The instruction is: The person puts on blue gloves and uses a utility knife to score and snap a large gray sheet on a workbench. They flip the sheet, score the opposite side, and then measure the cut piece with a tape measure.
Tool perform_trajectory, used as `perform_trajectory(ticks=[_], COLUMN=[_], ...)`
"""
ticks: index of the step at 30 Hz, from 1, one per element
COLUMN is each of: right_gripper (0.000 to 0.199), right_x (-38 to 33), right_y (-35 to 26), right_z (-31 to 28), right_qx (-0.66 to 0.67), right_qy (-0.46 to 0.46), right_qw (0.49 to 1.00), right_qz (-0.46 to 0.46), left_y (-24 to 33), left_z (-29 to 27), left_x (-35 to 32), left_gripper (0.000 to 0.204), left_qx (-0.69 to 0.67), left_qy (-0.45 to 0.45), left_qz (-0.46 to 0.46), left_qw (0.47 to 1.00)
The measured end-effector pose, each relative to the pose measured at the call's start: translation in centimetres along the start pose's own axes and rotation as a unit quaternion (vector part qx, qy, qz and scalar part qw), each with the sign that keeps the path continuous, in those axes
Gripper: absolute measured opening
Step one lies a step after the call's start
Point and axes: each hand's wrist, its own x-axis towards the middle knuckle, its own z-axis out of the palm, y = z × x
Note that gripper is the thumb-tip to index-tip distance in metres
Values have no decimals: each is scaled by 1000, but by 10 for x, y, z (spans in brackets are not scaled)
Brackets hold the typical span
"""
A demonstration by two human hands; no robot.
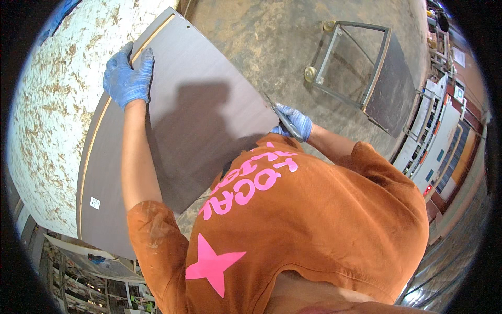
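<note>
A long grey-brown wood-look panel lies slantwise before me, with a pale groove along its far-left edge. My left hand, in a blue glove, grips that edge with its thumb on the panel's face. At the panel's right edge, my right hand, also gloved in blue, is closed round a grey utility knife. The knife's thin blade points up and left at the panel's edge; whether it touches cannot be told. A small white label sticks to the panel's near-left part.
Beneath the panel's left side is a pale, scuffed work surface. A wheeled metal-framed cart with a dark panel stands on the concrete floor to the right. Long machinery runs along the far right, and shelving shows at lower left.
</note>
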Motion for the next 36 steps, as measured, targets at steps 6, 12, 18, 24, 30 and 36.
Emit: perform_trajectory(ticks=[6, 12, 18, 24, 30, 36], right_gripper=[34, 47, 45, 36, 48, 46], right_x=[40, 155, 121, 143, 228, 229], right_y=[-40, -92, -81, -98, -134, -138], right_z=[-2, 129, 108, 68, 228, 223], right_qx=[-416, -520, -482, -403, -542, -438], right_qy=[314, 255, 244, 204, 218, 218], right_qw=[853, 814, 841, 889, 804, 867], right_qz=[13, -54, -33, -77, -109, -99], left_y=[2, 7, 17, 27, 28, 26], left_z=[-1, -8, -14, -2, -8, -8], left_x=[1, 3, -1, -14, -12, -10], left_gripper=[57, 55, 52, 50, 51, 49], left_qx=[12, 22, 30, -51, -38, -42], left_qy=[21, 19, 4, -5, -4, -5], left_qz=[16, 14, 6, 27, 21, 21], left_qw=[1000, 999, 1000, 998, 999, 999])
